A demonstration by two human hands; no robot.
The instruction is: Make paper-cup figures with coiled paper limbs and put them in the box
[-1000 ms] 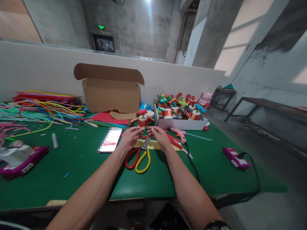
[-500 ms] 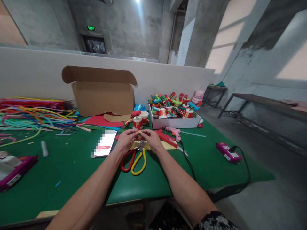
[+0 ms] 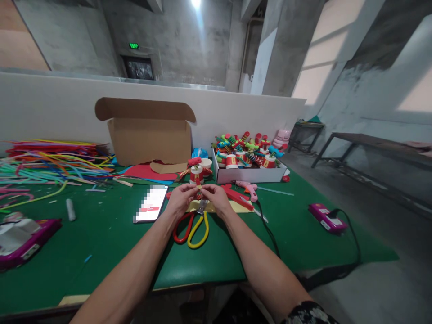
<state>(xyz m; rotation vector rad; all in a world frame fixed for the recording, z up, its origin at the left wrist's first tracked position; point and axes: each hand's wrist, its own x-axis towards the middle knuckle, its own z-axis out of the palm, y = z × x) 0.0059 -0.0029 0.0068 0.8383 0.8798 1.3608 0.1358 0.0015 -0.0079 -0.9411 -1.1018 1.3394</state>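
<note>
My left hand (image 3: 182,198) and my right hand (image 3: 216,197) meet over the table, fingertips pinched on a small yellow piece (image 3: 199,186), which looks like paper. Just behind them stands a paper-cup figure (image 3: 196,174) in red and white, with coiled striped arms and a red top. Below my fingers lie scissors (image 3: 198,229) with one red and one yellow handle, blades pointing away from me. A yellow paper strip (image 3: 236,207) runs under the scissors' blades and past my right hand. My fingers partly hide the small piece.
A phone (image 3: 151,204) lies left of my hands. Behind stand an open cardboard box (image 3: 151,141) and a white box (image 3: 249,175) of similar figures. A pink glue gun (image 3: 248,189) and a red cutter (image 3: 240,198) lie right. Colourful strips (image 3: 57,162) pile up left; a purple power strip (image 3: 326,219) sits right.
The whole view has shifted slightly, so things appear a little lower and further right. Both hands keep their pinch on the small yellow piece, in nearly the same place over the table.
</note>
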